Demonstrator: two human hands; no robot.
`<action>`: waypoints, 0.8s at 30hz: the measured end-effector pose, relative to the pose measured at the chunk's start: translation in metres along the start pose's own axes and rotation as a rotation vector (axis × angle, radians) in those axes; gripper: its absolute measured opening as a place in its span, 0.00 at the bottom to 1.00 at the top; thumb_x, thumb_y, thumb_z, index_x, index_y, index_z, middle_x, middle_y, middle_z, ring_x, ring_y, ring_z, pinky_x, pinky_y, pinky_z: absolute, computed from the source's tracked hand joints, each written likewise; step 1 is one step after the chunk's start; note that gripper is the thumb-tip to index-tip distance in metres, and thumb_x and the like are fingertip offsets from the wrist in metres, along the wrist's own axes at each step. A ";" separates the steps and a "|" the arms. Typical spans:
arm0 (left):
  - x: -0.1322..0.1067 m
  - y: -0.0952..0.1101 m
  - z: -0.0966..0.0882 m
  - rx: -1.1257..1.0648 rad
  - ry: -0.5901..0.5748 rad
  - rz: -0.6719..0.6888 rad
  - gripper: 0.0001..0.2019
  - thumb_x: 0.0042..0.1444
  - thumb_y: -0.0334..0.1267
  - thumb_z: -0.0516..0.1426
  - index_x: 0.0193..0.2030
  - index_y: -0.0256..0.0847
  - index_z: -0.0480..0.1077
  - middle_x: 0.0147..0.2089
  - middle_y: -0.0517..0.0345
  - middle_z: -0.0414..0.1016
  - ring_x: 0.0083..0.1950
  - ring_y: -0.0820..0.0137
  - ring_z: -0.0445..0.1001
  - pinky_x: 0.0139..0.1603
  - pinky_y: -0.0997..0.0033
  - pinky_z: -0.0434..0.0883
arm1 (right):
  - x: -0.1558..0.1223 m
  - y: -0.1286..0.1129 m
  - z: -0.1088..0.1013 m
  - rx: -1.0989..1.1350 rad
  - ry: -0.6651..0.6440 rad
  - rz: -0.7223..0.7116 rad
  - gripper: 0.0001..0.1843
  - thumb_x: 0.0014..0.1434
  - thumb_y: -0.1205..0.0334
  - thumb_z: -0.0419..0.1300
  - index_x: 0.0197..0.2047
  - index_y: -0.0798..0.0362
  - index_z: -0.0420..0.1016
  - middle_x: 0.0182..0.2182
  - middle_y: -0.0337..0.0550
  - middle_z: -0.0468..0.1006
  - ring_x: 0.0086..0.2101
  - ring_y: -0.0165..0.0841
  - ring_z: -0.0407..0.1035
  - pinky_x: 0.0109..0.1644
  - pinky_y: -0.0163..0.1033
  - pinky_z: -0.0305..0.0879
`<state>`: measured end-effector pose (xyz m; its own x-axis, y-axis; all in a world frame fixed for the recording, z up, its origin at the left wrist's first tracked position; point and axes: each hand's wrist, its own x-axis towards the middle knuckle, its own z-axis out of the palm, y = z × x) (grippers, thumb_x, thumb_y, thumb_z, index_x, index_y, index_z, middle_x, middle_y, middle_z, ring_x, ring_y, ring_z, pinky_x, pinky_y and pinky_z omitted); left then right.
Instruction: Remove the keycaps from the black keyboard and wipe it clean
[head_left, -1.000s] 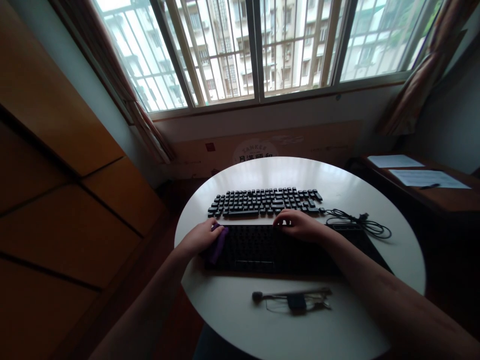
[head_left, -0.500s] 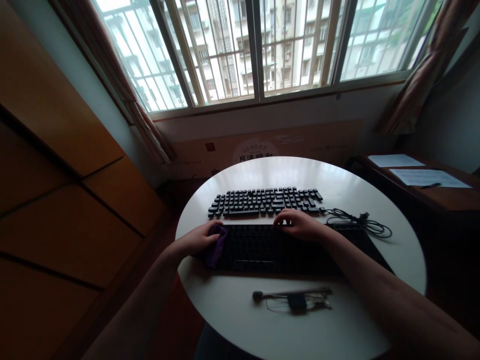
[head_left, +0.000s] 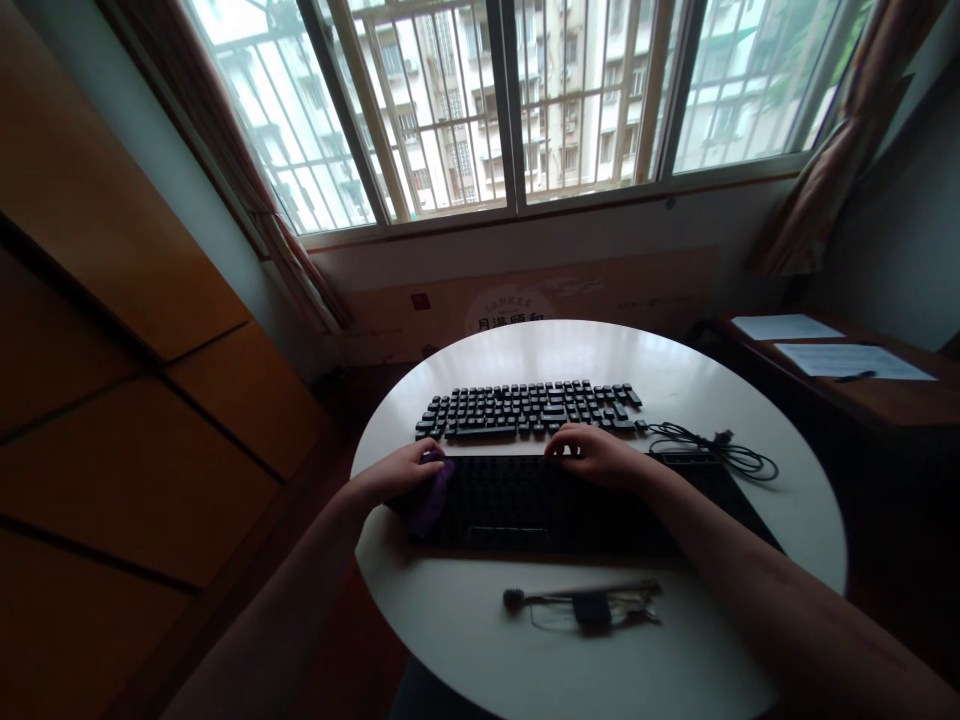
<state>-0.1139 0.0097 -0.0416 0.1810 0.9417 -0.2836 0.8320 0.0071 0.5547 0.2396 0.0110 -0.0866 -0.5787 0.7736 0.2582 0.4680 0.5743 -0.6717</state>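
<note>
A black keyboard base with its keycaps off lies across the round white table. At its left end my left hand is closed on a purple cloth, which rests against the base. My right hand has its fingers curled over the base's far edge, gripping it near the middle; the fingertips are partly hidden. Beyond the base, the loose black keycaps are laid out in keyboard order, close to my right hand.
A coiled black cable lies to the right. Nearer me are a small brush and a wire tool with a dark block. The white table has a curved rim. Papers and a pen sit on a brown side table.
The view has shifted slightly. My left hand and the purple cloth have moved a little along the left end of the base; my right hand stays in place.
</note>
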 end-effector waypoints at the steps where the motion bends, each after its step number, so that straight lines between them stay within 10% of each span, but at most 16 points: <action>1: 0.003 0.000 -0.001 0.027 0.028 0.033 0.21 0.49 0.51 0.58 0.45 0.41 0.73 0.42 0.53 0.78 0.41 0.59 0.76 0.35 0.68 0.72 | 0.000 0.000 0.000 -0.001 -0.002 0.000 0.10 0.58 0.69 0.61 0.41 0.51 0.81 0.38 0.43 0.76 0.39 0.35 0.70 0.45 0.38 0.66; 20: 0.016 -0.007 0.006 0.041 0.108 0.200 0.14 0.52 0.52 0.59 0.34 0.43 0.75 0.37 0.55 0.80 0.38 0.61 0.76 0.38 0.68 0.69 | 0.000 0.001 0.000 0.023 -0.003 0.015 0.11 0.56 0.70 0.61 0.41 0.51 0.81 0.38 0.43 0.76 0.39 0.35 0.71 0.45 0.39 0.65; 24: -0.001 -0.015 0.011 -0.187 0.283 0.267 0.15 0.54 0.51 0.57 0.37 0.41 0.75 0.35 0.55 0.78 0.38 0.63 0.75 0.39 0.67 0.71 | 0.000 0.003 0.001 0.022 -0.004 0.013 0.11 0.56 0.70 0.60 0.41 0.51 0.81 0.38 0.44 0.76 0.39 0.35 0.70 0.45 0.39 0.66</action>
<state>-0.1205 0.0048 -0.0585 0.2042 0.9737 0.1007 0.6618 -0.2131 0.7188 0.2404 0.0119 -0.0890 -0.5756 0.7796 0.2468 0.4602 0.5583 -0.6903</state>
